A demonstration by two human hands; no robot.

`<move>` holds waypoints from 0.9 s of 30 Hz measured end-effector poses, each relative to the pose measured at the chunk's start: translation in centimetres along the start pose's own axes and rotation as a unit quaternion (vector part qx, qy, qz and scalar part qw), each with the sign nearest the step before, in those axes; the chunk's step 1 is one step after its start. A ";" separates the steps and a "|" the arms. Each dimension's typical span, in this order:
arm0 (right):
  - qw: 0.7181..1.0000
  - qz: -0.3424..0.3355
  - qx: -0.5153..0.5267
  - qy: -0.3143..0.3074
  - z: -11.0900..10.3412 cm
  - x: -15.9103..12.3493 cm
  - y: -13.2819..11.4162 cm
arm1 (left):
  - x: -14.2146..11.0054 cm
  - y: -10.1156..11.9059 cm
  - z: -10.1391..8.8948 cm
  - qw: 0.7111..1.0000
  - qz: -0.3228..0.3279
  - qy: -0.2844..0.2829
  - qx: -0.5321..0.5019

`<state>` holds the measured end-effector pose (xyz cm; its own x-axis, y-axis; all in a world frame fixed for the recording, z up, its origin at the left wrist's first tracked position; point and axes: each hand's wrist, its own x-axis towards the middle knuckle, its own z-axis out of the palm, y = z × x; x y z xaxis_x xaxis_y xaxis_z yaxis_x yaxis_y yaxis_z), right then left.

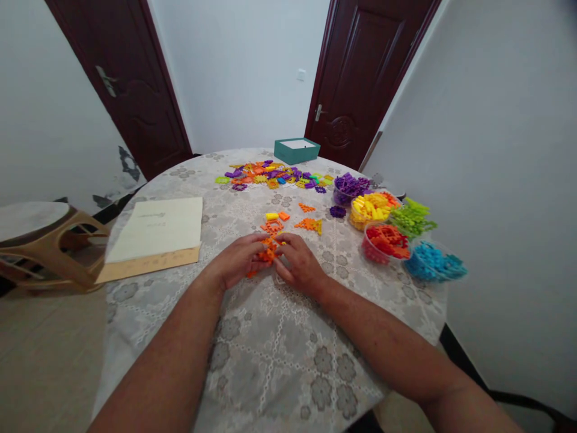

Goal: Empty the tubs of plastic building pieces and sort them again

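Observation:
Between my two hands is a small cluster of orange plastic building pieces (268,249). My left hand (238,258) grips it from the left, fingers curled around its side. From the right, my right hand (300,263) pinches it with thumb and fingers. Fingers hide part of the cluster, and a bit of orange shows below the left fingertips. Just beyond lie an orange openwork piece (272,227), a yellow piece (271,216) and an orange piece (283,216). To their right rest an orange toothed piece with a yellow end (308,224) and a smaller orange triangle (307,207).
A mixed pile of colourful pieces (270,174) spreads before a green box (288,154). At right stand tubs of purple (350,185), yellow (372,207), green (411,218), red (387,242) and blue pieces (435,262). Papers (155,228) lie left, near a stool (54,240).

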<state>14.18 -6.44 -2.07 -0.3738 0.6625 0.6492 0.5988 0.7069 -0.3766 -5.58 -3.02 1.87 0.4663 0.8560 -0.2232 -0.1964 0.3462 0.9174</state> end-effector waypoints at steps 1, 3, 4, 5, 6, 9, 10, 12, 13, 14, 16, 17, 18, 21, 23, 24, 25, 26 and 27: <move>1.000 -0.007 0.000 -0.008 0.1 0.1 -0.1 | 0.0 -0.2 0.2 1.000 0.003 -0.029 0.002; 1.000 -0.013 -0.001 -0.020 0.3 0.2 -0.2 | -0.1 -0.6 0.5 0.998 0.003 -0.057 0.015; 1.000 -0.015 0.000 -0.025 0.3 0.2 -0.2 | -0.1 -0.7 0.6 0.998 -0.001 -0.057 0.022; 0.999 -0.016 0.002 -0.029 0.3 0.2 -0.3 | -0.1 -0.8 0.7 0.998 -0.007 -0.054 0.026; 0.999 -0.020 0.005 -0.031 0.2 0.2 -0.3 | -0.1 -0.8 0.7 0.998 -0.011 -0.048 0.025; 0.999 -0.027 0.012 -0.016 -0.2 0.2 -0.3 | -0.1 -0.5 0.6 1.000 0.004 -0.020 -0.011; 1.000 -0.023 0.010 -0.008 -0.2 0.2 -0.3 | 0.0 -0.3 0.4 1.000 0.013 -0.002 -0.025; 1.000 -0.011 0.002 -0.004 -0.2 0.0 0.0 | 0.1 0.2 0.0 0.997 0.034 0.051 -0.041; 1.000 -0.005 -0.004 -0.011 -0.1 -0.1 0.1 | 0.2 0.4 -0.3 0.994 0.045 0.084 -0.047; 1.000 0.000 -0.010 -0.024 0.0 -0.2 0.3 | 0.3 0.7 -0.6 0.990 0.058 0.118 -0.054; 0.998 0.010 -0.029 -0.058 0.3 -0.3 0.4 | 0.5 1.2 -1.2 0.978 0.084 0.174 -0.075; 0.996 0.016 -0.041 -0.076 0.5 -0.3 0.3 | 0.6 1.4 -1.4 0.973 0.093 0.193 -0.087; 0.994 0.019 -0.054 -0.094 0.6 -0.2 0.2 | 0.7 1.5 -1.7 0.968 0.099 0.206 -0.099; 0.984 0.004 -0.094 -0.149 0.8 0.4 -0.9 | 0.9 1.7 -2.2 0.961 0.107 0.226 -0.120; 0.976 -0.003 -0.123 -0.179 1.2 1.0 -1.7 | 1.0 1.6 -2.3 0.959 0.112 0.229 -0.127; 0.972 0.000 -0.139 -0.191 1.4 1.3 -2.1 | 1.1 1.6 -2.3 0.958 0.113 0.228 -0.128; 0.968 0.006 -0.153 -0.201 1.8 1.6 -2.4 | 1.1 1.6 -2.3 0.959 0.113 0.228 -0.128; 0.964 0.012 -0.164 -0.208 2.1 1.9 -2.6 | 1.1 1.6 -2.2 0.959 0.113 0.228 -0.125; 0.962 0.017 -0.174 -0.211 2.5 2.2 -2.7 | 1.1 1.7 -2.2 0.959 0.113 0.229 -0.122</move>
<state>9.97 -6.29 -1.32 -0.5601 0.7775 0.2860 0.7893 0.6057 -0.1009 -7.28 -0.71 2.44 -0.0286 0.9793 -0.2003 -0.4697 0.1637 0.8675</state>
